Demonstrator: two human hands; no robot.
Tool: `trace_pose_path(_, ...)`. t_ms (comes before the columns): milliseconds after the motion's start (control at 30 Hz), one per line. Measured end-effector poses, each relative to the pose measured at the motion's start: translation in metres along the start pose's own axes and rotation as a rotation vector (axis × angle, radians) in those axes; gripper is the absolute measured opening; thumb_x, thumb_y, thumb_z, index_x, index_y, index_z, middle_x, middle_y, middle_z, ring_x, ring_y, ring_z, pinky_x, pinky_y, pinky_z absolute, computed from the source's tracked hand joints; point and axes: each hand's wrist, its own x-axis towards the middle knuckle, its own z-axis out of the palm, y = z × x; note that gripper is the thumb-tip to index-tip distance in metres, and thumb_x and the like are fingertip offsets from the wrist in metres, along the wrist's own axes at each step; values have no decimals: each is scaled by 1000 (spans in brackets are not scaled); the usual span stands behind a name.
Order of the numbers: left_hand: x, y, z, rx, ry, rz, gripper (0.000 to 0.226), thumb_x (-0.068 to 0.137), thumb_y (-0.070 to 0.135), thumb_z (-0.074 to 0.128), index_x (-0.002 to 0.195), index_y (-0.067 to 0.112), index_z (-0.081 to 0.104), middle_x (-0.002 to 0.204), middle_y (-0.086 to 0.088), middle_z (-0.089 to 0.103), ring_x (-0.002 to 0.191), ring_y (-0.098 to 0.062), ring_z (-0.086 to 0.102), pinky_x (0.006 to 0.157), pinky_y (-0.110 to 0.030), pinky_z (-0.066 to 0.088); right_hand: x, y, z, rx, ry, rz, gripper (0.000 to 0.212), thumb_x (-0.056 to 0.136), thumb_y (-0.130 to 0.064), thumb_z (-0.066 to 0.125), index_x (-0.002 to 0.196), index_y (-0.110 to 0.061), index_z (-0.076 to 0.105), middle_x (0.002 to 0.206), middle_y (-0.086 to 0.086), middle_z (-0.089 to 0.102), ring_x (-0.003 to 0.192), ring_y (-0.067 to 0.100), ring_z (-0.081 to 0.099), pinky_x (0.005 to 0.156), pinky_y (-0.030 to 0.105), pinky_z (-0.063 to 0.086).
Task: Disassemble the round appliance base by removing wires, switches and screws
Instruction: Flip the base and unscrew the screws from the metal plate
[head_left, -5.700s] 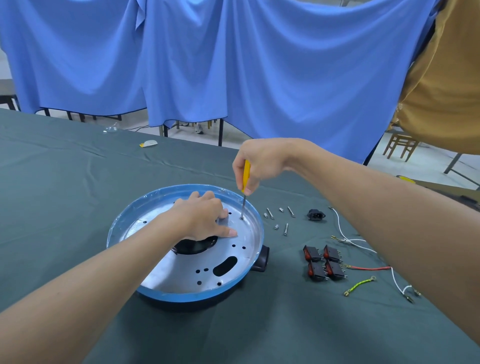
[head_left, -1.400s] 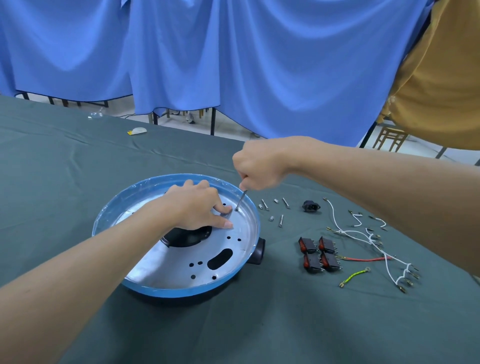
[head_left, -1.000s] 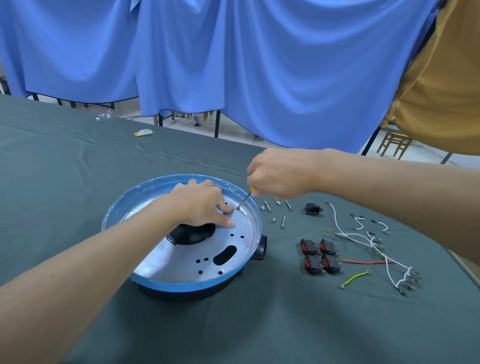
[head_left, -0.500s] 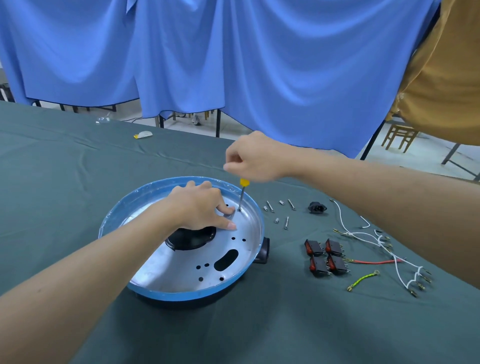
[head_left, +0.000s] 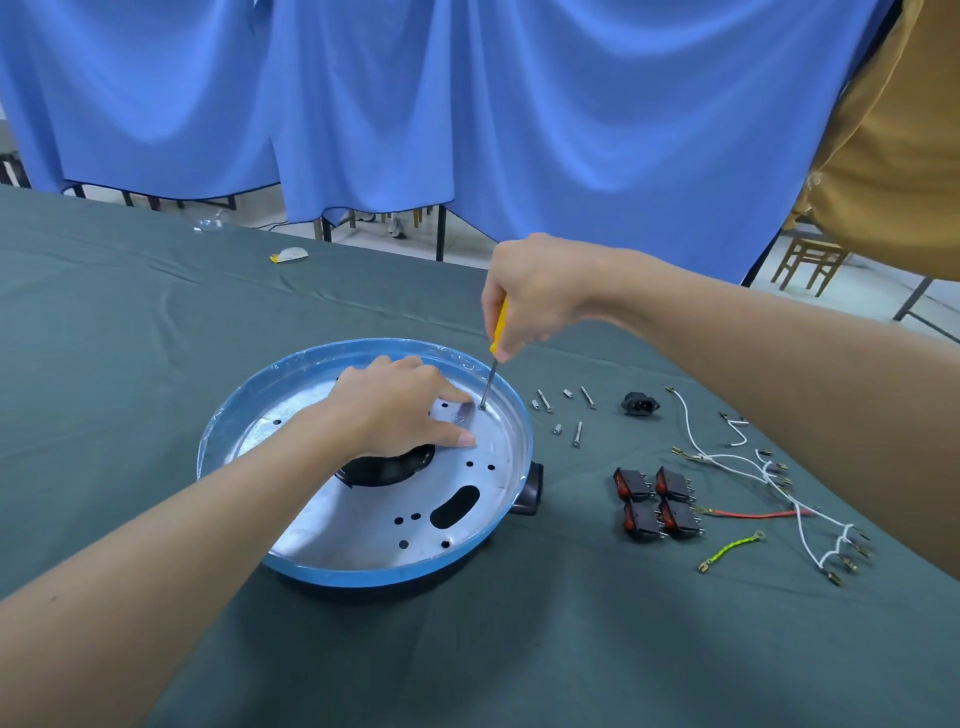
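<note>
While right hand (head_left: 535, 296) grips screwdriver (head_left: 498, 332), its tip stands on base (head_left: 363, 574) near far rim.
Left hand (head_left: 395, 415) flat, fingers pressing base plate; base on cloth (head_left: 156, 338); screws (head_left: 566, 410), switches (head_left: 657, 504), wires (head_left: 753, 467) lie right.

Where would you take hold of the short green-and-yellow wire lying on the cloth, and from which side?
Probably pinch the green-and-yellow wire at mid-length, coming straight down from above and closing across its diagonal run. It lies flat on the cloth, clear of the white wires and switches, and its metal end terminals are small.
</note>
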Motion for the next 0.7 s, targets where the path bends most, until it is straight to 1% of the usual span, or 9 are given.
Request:
trace_pose_path(100,-3,-1,4,-22,7,-26,68,83,73,53,139,36,40,136,8,50,127,-25,44,84,-40,34,3,1,7,56,60,19,38,83,-47,71,78,-9,71,67,2,58,63,15,48,57,28,42)
trace_pose_path(167,-4,-3,4,-29,0,-26,66,84,72,53,137,33,43,138,9,50,127,-23,44,86,-41,37,5,2,8,58,58,91,57,88,-60,56,63,-9,61,61,3,47,59,22,45,52,28,37)
trace_pose_path(200,-4,-3,4,-25,-6,-26,63,84,72,52,134,33,46,136,9,51,126,-22,45,83,-39,36,6,3,6,56,40,117,57,91,-57,51,58,-11,60,58,3,45,56,25,45,50,27,36)
trace_pose_path(333,-3,-3,3,-30,-36,-37,56,84,73,52,125,34,53,128,9,52,120,-21,46,79,-37,31,6,0,4,20,34,112,33,87,-28,59,60,-10,54,59,5,43,61,26,39,50,27,30)
trace_pose_path(400,-3,-3,2,-40,-43,-43,54,83,73,54,122,36,53,125,10,50,119,-20,44,79,-38,29,4,-1,3,24,46,73,23,84,-27,66,73,-7,63,67,8,54,67,23,45,54,28,36)
trace_pose_path(467,-2,-2,0,-39,-48,-50,53,81,74,55,119,37,53,119,10,48,116,-20,43,79,-38,29,5,-2,1,64,22,37,18,82,-27,71,88,-10,69,87,13,69,76,25,54,63,29,45)
trace_pose_path(533,0,-1,-3,-27,-53,-50,53,80,73,57,118,36,53,113,10,45,109,-19,42,79,-37,30,7,-2,0,83,-4,27,20,81,-29,72,91,-12,69,97,14,71,75,26,56,65,31,48)
trace_pose_path(633,3,1,-6,-15,-58,-48,54,78,72,61,116,34,52,110,10,42,103,-19,39,79,-37,31,10,-2,2,-9,13,73,45,88,-51,61,69,-10,61,70,8,60,62,23,50,55,29,39)
trace_pose_path(700,4,2,-7,-26,-59,-44,53,78,71,63,114,33,52,109,8,42,103,-20,40,80,-38,33,12,-2,3,-92,21,102,48,92,-46,54,56,-15,59,60,1,52,57,20,46,50,28,33)
